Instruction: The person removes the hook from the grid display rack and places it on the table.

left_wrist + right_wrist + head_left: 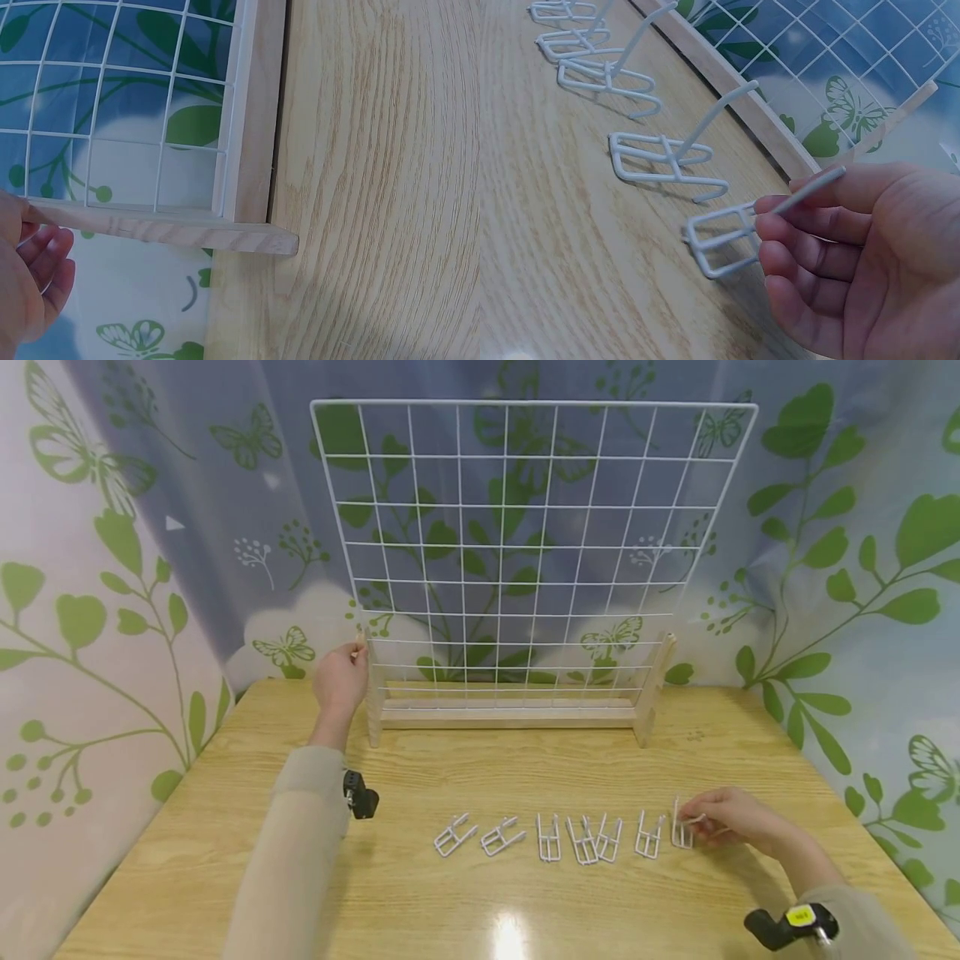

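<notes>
A white wire grid panel (506,545) stands upright in a wooden stand (510,722) at the back of the table. My left hand (341,678) is at the top of the stand's left post (373,702); in the left wrist view, thumb and fingertip pinch that wooden post (172,231). With thumb and fingers my right hand (729,817) pinches a white wire hook (720,240) by its prong, at the right end of a row of similar hooks. The hook's frame is at or just over the tabletop; whether it touches is unclear. The nearest hook (648,837) lies just left of it.
Several more white hooks lie along the table (450,760), among them one hook (453,837) at the row's left end and an overlapping pair near the middle. A leaf-patterned curtain (862,568) hangs behind and beside the table. The stand's right post (652,693) rises at the back right.
</notes>
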{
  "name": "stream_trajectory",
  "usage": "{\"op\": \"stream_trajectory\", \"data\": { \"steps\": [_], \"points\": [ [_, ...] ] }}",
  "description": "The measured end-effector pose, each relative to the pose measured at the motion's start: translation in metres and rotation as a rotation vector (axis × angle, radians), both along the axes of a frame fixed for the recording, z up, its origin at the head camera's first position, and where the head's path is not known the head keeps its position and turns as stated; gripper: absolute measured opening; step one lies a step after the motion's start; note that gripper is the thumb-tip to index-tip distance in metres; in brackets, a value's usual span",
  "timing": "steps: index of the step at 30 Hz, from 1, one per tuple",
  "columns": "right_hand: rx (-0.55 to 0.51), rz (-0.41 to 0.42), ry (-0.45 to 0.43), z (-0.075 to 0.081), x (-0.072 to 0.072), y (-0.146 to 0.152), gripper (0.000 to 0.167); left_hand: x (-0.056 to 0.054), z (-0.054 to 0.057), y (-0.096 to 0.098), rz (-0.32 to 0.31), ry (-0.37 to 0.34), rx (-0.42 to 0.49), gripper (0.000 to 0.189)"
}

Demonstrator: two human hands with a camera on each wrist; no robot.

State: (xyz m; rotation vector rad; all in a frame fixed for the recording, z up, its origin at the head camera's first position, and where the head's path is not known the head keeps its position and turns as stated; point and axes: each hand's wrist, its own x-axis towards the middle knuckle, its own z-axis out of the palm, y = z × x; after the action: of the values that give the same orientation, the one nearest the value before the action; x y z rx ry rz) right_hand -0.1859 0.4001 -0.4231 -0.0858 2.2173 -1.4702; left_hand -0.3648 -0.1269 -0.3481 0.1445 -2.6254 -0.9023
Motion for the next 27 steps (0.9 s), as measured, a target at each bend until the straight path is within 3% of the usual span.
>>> {"op": "stream_trajectory", "data": {
  "steps": [12,19,27],
  "points": [
    [0.007,-0.006,0.041,-0.001,-0.001,0.002,0.04,0.0,0.0,0.0,0.002,-0.007,-0.001,0.035],
    [0.157,-0.045,0.129,0.006,-0.004,0.001,0.038,0.003,0.002,-0.003,-0.01,-0.03,-0.048,0.036],
    [0.28,-0.072,0.231,0.025,-0.014,-0.001,0.037,0.006,0.006,-0.008,-0.086,-0.073,-0.103,0.04]
  ]
}}
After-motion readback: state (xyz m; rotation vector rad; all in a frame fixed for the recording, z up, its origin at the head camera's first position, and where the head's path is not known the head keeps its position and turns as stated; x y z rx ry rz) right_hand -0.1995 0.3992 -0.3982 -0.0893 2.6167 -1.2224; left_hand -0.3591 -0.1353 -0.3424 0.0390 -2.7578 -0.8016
